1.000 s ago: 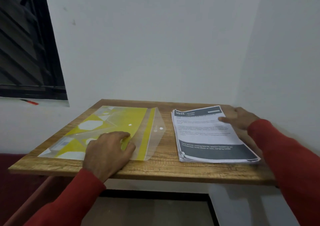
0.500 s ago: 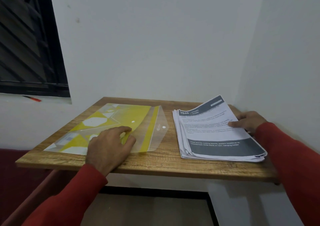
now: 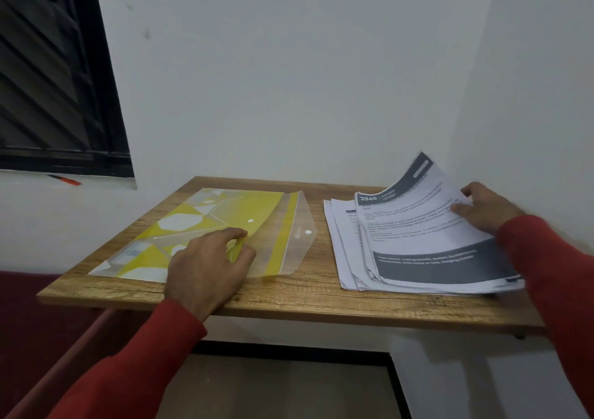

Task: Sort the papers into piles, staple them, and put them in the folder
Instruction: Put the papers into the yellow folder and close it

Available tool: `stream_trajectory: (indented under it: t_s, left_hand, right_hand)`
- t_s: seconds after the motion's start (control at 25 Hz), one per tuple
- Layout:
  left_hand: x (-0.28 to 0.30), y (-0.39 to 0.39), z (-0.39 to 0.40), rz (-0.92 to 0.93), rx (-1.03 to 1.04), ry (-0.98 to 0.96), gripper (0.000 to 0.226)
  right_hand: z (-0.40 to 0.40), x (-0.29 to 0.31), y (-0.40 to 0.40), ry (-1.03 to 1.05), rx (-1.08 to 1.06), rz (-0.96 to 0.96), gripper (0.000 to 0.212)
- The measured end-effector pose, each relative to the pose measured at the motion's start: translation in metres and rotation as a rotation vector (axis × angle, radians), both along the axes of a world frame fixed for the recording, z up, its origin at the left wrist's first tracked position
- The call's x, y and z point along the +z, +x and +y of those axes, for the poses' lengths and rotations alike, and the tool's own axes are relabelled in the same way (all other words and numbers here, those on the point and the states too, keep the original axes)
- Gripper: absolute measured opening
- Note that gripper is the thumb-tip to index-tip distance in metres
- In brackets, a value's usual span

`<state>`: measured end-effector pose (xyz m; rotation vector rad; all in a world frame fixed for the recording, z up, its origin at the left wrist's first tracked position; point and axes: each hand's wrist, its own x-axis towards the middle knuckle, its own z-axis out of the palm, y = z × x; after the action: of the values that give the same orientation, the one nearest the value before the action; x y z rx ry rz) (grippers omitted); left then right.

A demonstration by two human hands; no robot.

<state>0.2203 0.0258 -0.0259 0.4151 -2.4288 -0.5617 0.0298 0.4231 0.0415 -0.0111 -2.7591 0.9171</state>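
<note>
Your left hand [image 3: 205, 266] flat, fingers relaxed, on the yellow translucent plastic folder [image 3: 205, 229] left of the white printed paper stack [image 3: 418, 245], your right hand [image 3: 485, 206] pinching its lifted top sheets, wooden table [image 3: 289, 296] below, white corner walls [image 3: 289, 81] behind.

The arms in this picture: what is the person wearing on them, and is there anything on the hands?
Both arms are in long red sleeves of plain, soft-looking cloth with no print or logo, each ending at the wrist. The left hand and right hand are bare: no gloves, rings, watch or bracelet show.
</note>
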Motion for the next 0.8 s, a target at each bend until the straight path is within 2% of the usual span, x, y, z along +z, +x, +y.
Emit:
stream_trajectory:
  t_s: [0.08, 0.16, 0.24, 0.32, 0.48, 0.6, 0.68, 0.8]
  left_hand:
    - [0.0, 0.001, -0.001, 0.035, -0.005, 0.032, 0.034]
    - [-0.001, 0.001, -0.001, 0.059, -0.011, 0.045, 0.033]
    - [-0.001, 0.0, -0.002, 0.07, -0.011, 0.049, 0.033]
    - [-0.002, 0.0, -0.003, 0.082, -0.006, 0.062, 0.033]
    - [-0.003, -0.001, -0.003, 0.117, -0.003, 0.103, 0.032]
    - [-0.003, 0.0, -0.004, 0.117, 0.007, 0.108, 0.034]
    - [-0.003, -0.001, -0.004, 0.12, 0.011, 0.102, 0.035]
    - [-0.004, -0.001, -0.005, 0.138, 0.006, 0.104, 0.038]
  right_hand:
    - [0.005, 0.008, 0.0, -0.184, 0.044, -0.034, 0.023]
    - [0.004, 0.021, 0.012, -0.482, 0.108, -0.092, 0.015]
    - [-0.002, 0.031, 0.014, -0.696, 0.187, -0.139, 0.018]
    - [-0.019, 0.037, 0.012, -0.646, 0.221, -0.139, 0.025]
    - [-0.08, 0.03, 0.017, -0.565, 0.357, -0.301, 0.014]
    - [-0.111, 0.016, 0.015, -0.415, 0.54, -0.438, 0.038]
    - [-0.121, 0.011, 0.012, -0.393, 0.662, -0.481, 0.052]
    - [-0.121, 0.016, 0.007, -0.38, 0.674, -0.469, 0.05]
